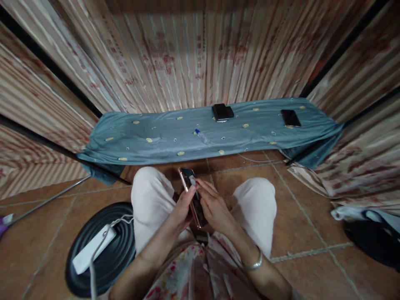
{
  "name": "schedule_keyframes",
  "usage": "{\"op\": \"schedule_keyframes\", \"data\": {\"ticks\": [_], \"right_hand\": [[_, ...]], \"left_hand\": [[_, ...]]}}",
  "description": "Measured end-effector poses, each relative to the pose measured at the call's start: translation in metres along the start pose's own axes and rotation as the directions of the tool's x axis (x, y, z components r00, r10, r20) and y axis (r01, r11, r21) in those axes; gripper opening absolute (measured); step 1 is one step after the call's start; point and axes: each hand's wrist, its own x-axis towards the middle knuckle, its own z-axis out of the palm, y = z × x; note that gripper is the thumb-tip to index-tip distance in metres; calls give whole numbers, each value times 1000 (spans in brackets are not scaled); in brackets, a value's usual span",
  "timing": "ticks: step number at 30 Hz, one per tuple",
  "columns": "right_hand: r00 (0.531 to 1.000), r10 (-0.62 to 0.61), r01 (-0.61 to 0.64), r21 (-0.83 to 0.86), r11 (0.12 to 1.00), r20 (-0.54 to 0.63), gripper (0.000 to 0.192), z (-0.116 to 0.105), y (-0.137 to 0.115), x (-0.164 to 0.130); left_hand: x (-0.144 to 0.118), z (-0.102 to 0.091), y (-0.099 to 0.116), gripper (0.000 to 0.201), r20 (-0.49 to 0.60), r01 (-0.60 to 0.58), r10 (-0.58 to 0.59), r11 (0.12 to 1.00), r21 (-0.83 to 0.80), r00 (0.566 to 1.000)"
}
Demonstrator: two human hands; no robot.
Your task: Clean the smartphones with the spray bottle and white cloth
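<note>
1. Cloth (pixel 156 139), blue-grey with small gold dots, lies spread on the tiled floor against the striped wall; on it rest a dark stack of phones (pixel 222 112), a single dark phone (pixel 290 118) well to the right, and a small bottle (pixel 202 136) near the middle.
2. Round black pad (pixel 103 254) sits on the floor beside the left knee, bearing a white power strip (pixel 93 248).
3. Phone (pixel 193 196) with a gold edge is held above the lap, between the knees, screen up.
4. Left hand (pixel 183 208) wraps its side, thumb on the edge.
5. Right hand (pixel 214 206) has its fingertips pressing a small grey strip onto the screen's upper end; that work looks barely begun, and the phones on the cloth lie untouched.
</note>
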Motion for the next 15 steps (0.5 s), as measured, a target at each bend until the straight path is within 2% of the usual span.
{"op": "schedule_keyframes", "data": {"ticks": [4, 9, 13, 15], "right_hand": [[999, 39, -39, -10, 999, 6, 49, 1, 1, -5], [996, 73, -73, -4, 997, 43, 43, 2, -16, -25], [992, 118, -116, -42, 992, 42, 61, 14, -20, -39], [989, 146, -144, -63, 988, 30, 62, 22, -15, -44]], "left_hand": [[-2, -2, 1, 36, -23, -59, 62, 993, 102, 998], [2, 2, 8, 49, -30, -144, 149, 980, 141, 988], [10, 0, 7, 50, -76, -186, 205, 960, 210, 976], [15, -4, 5, 49, -94, -195, 223, 950, 244, 970]]}}
